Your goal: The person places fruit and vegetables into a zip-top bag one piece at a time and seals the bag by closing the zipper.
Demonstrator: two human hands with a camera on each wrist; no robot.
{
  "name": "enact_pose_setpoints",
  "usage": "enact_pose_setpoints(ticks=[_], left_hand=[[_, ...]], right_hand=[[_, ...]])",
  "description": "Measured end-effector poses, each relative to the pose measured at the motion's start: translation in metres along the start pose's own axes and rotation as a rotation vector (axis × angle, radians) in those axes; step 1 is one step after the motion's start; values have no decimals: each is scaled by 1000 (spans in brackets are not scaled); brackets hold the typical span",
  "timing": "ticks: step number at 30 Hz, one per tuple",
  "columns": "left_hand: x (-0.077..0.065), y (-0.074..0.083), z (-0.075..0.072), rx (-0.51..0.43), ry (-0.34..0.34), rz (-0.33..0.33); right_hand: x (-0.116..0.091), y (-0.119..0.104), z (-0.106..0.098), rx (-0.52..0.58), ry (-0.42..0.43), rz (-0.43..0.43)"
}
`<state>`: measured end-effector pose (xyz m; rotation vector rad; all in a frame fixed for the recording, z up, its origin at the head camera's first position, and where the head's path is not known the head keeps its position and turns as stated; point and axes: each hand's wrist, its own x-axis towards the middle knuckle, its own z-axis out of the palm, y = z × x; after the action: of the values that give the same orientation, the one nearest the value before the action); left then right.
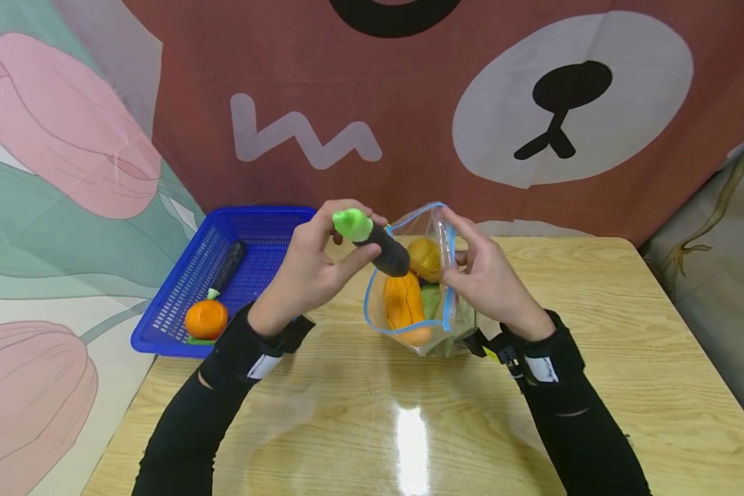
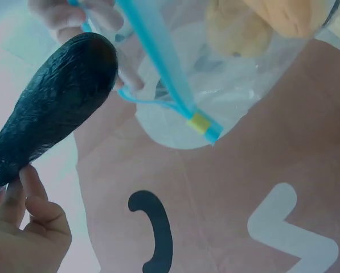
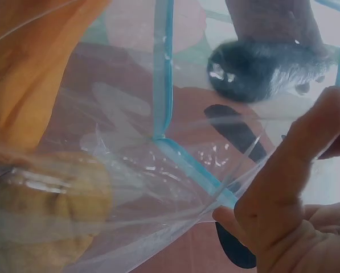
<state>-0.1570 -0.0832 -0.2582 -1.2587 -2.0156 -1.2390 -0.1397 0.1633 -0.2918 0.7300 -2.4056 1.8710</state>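
My left hand (image 1: 306,269) grips a dark eggplant (image 1: 387,255) near its bright green cap, thumb on one side and fingers on the other. The eggplant's rounded end hangs over the mouth of a clear zip bag (image 1: 449,303) with blue edging. On the bag's far-right side, my right hand (image 1: 490,275) pinches the rim and holds the mouth apart. Inside lie an orange, ridged long piece (image 1: 403,302), a yellow round piece (image 1: 424,258) and a green piece (image 1: 430,300). A yellow slider (image 2: 199,123) shows on the bag's zip in the left wrist view.
At the left stands a blue plastic basket (image 1: 161,324). It holds another dark eggplant (image 1: 228,267), an orange fruit (image 1: 207,319) and something green under the fruit. The wooden table (image 1: 347,427) meets a printed cloth backdrop (image 1: 297,69) behind.
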Motion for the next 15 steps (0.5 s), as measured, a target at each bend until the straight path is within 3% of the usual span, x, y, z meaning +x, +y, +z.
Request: enact_pose_setpoints(ticks=[7,15], left_hand=[[1,-9,16,142,-72,126],[-1,-14,26,167,-69,139]], right_hand=[[0,0,0,0,-12,-12],[0,2,-1,13,-33,-23]])
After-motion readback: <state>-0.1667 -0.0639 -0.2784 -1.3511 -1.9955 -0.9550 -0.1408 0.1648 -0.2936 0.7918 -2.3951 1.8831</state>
